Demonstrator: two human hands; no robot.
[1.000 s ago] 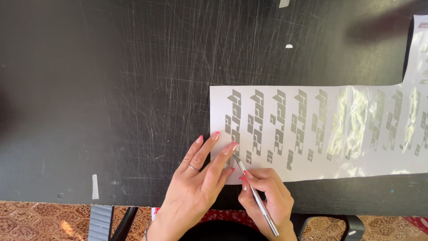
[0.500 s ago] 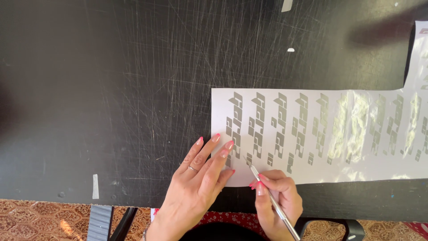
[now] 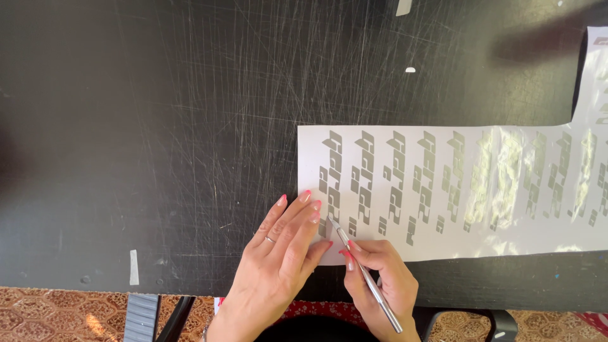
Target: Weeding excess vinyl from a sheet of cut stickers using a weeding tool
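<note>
Here, the left hand (image 3: 278, 253) lies flat, open, pinning the sticker sheet (image 3: 456, 190) near its left corner; the right hand (image 3: 380, 285) grips a thin metal tool (image 3: 364, 275), weeding; lifting scraps wants a light, careful touch.

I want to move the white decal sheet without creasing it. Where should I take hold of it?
Grip the white decal sheet by its bare near margin, coming from the table's near edge: it lies flat, that strip carries no grey shapes, and the left hand already pins its corner.

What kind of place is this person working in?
Likely a craft or sign-making workbench: a black table heavily scored with cut marks, a white sheet of grey cut decals, and a slim metal craft tool in the right hand.
</note>
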